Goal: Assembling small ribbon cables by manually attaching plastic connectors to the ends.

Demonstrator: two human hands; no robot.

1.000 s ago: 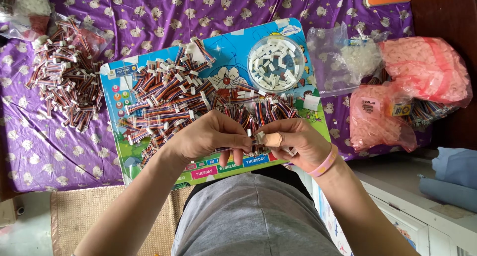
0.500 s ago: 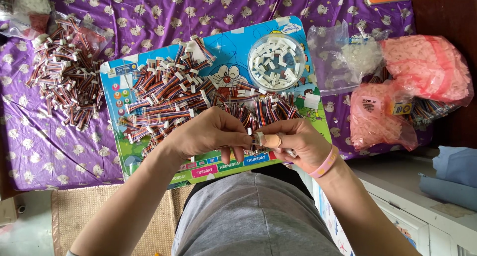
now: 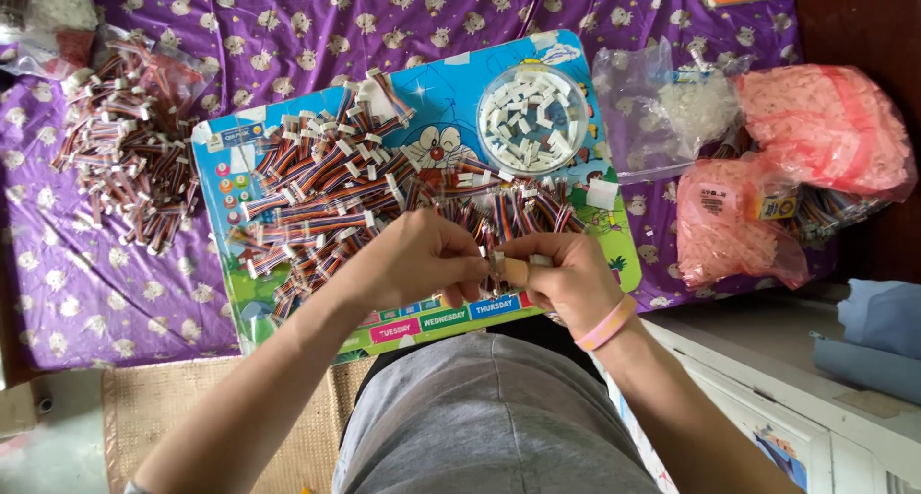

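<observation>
- Barely anything has shifted since a moment ago: both hands hold the same spot at the near edge of the board, the fingers only a touch tighter together, so the fiddly joining work looks still in hand.
- Small white plastic connector piece (image 3: 498, 265) sits pinched between the two hands, just above the lap.
- Left hand (image 3: 413, 261) has its fingers closed on that piece from the left.
- Right hand (image 3: 568, 283), pink band at the wrist, has its fingers clamped on it from the right; a taped fingertip shows.
- Underneath, a colourful cartoon play board (image 3: 223, 149) carries a heap of striped multicolour wire leads (image 3: 336, 182).
- Round clear tub of white plugs (image 3: 533, 120) stands at the far right of the board.
- Pink plastic bags (image 3: 825, 134) lie well to the right on the purple patterned cloth (image 3: 288, 24).
</observation>
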